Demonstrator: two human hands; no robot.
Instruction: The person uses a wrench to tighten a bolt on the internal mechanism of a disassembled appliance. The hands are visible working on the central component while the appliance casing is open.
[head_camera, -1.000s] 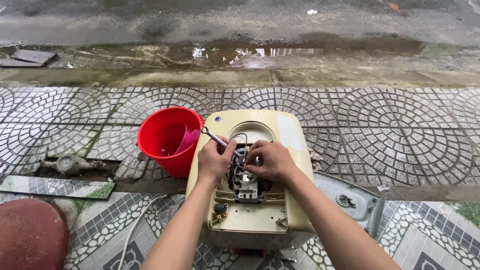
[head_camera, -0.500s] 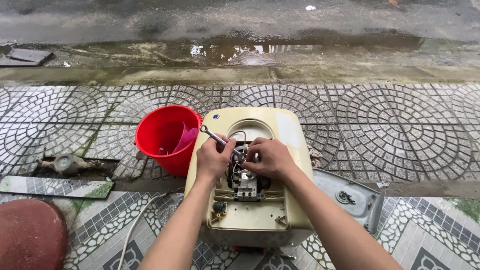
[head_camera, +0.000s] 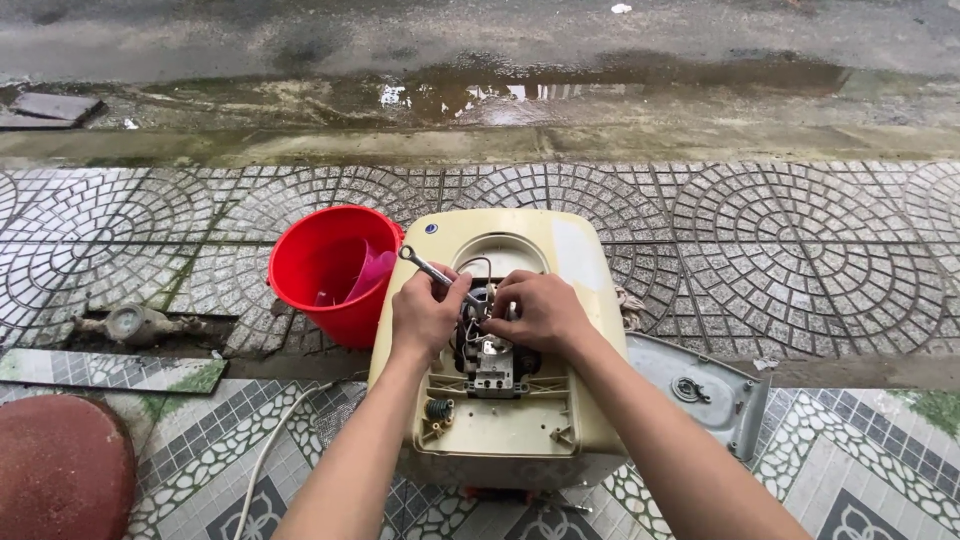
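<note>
Cream plastic appliance housing (head_camera: 520, 400) lies open-faced on the patterned paving, just beside a red plastic bucket (head_camera: 325, 262) | my left hand (head_camera: 425, 315) has its grip closed around a slim metal wrench (head_camera: 432, 268) | my right hand (head_camera: 540, 310) pinches at the dark wired mechanism (head_camera: 490, 358) inside the housing | grey cover panel (head_camera: 705, 390) rests at its right.

Appliance casing between bucket and cover plate

The casing (head_camera: 500, 400) lies centre; bucket (head_camera: 330, 270) touching its far left, cover plate (head_camera: 700, 390) near right, water meter (head_camera: 130, 322) farther left, puddle (head_camera: 480, 95) beyond.
</note>
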